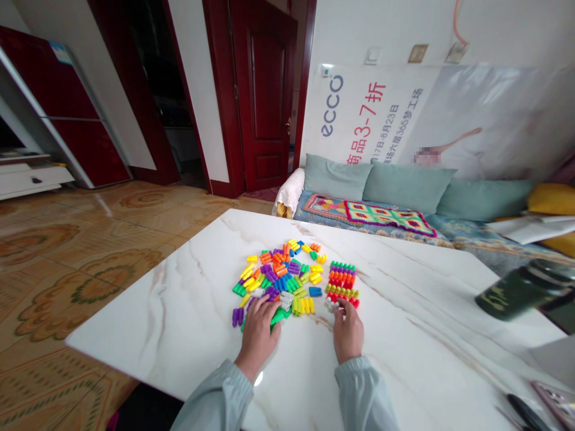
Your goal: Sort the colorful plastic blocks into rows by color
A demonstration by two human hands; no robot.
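Our right hand (348, 330) has its fingertips at white pieces (330, 304), just ending the colour rows (342, 280) lined up so far. Our left hand (259, 332) bends over the mixed pile (282, 282), hiding part; most pieces there look unsorted. Whether either hand grips is unclear to us. The bottle (512, 290) sits well apart, blocking nothing.

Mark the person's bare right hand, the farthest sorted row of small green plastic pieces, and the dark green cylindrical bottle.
Right hand (349, 330), head view: back of the hand.
Row of small green plastic pieces (342, 265), head view: middle of the row.
Dark green cylindrical bottle (508, 293), head view: side of its body.
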